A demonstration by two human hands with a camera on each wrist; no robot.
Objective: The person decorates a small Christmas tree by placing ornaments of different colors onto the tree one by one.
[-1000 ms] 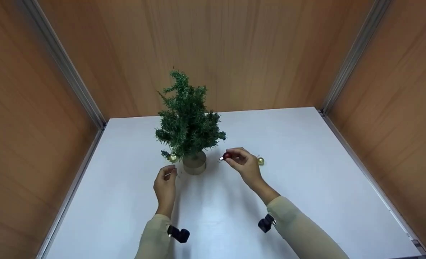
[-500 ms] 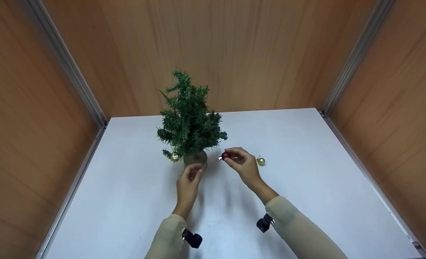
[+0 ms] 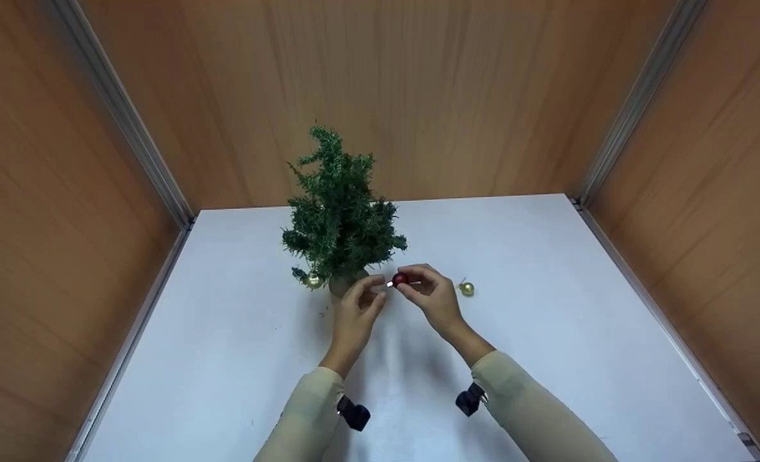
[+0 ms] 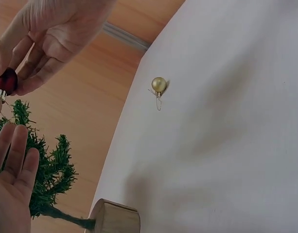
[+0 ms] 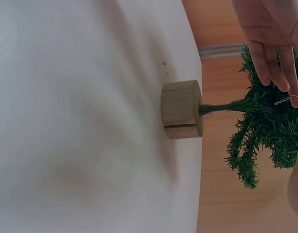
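My right hand (image 3: pixel 439 303) pinches a dark red Christmas bauble (image 3: pixel 399 279) between thumb and fingertips, its silver cap pointing left; the left wrist view shows the same bauble (image 4: pixel 6 81). Close by on the left, my left hand (image 3: pixel 355 321) reaches to the cap, thumb and index finger apart. In the left wrist view its other fingers (image 4: pixel 15 155) are loosely extended. A thin gold loop (image 5: pixel 283 100) shows by the left fingers in the right wrist view. Behind stands a small green artificial Christmas tree (image 3: pixel 341 218) on a round wooden base (image 5: pixel 182 109), partly hidden by the left hand.
A gold bauble (image 3: pixel 313 281) hangs at the tree's lower left. Another gold bauble (image 3: pixel 467 289) with a hook lies on the white table (image 3: pixel 546 333), right of the right hand. Wooden panels (image 3: pixel 469 96) enclose the table at the back and sides.
My left hand has moved right, from beside the tree's low left branch across the base to the red bauble's cap. The right hand has stayed nearly still, holding the bauble.
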